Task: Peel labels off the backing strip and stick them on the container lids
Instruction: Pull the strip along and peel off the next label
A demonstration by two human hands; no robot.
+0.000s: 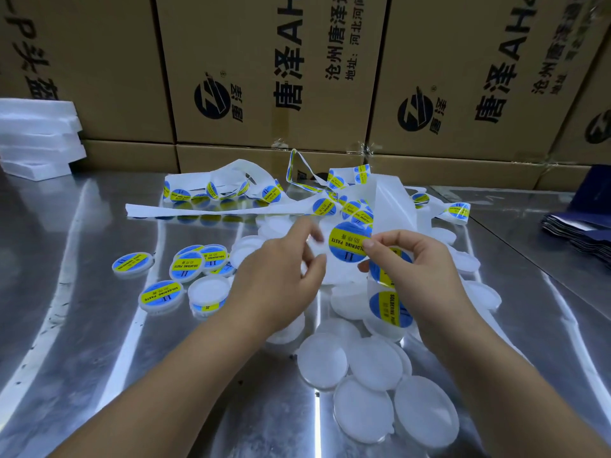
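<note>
Foam sheets point(36, 137): a white stack at the far left edge of the table point(82, 292), against the cartons point(264, 67).
Labelled lids point(185, 267): a loose cluster left of the hands, blue and yellow faces up, one turned over.
Backing strip point(211, 209): lies across the far side of the table in loops, with many labels on it. One stretch rises behind the hands and another hangs below the right palm.
Left hand point(281, 279): raised over the table, thumb and forefinger curled and pinching a pale translucent blank lid point(317, 256), which is blurred.
Label point(350, 241): round, blue with a yellow band reading "SOLDERING PASTE". It is in the air between the two hands, just left of the raised strip.
Right hand point(420, 269): thumb and forefinger clamped on the label's right edge, the other fingers curled beneath.
Unlabelled lids point(363, 365): white discs heaped and overlapping under and in front of the hands.
Pouches point(578, 233): dark blue, stacked at the far right.
</note>
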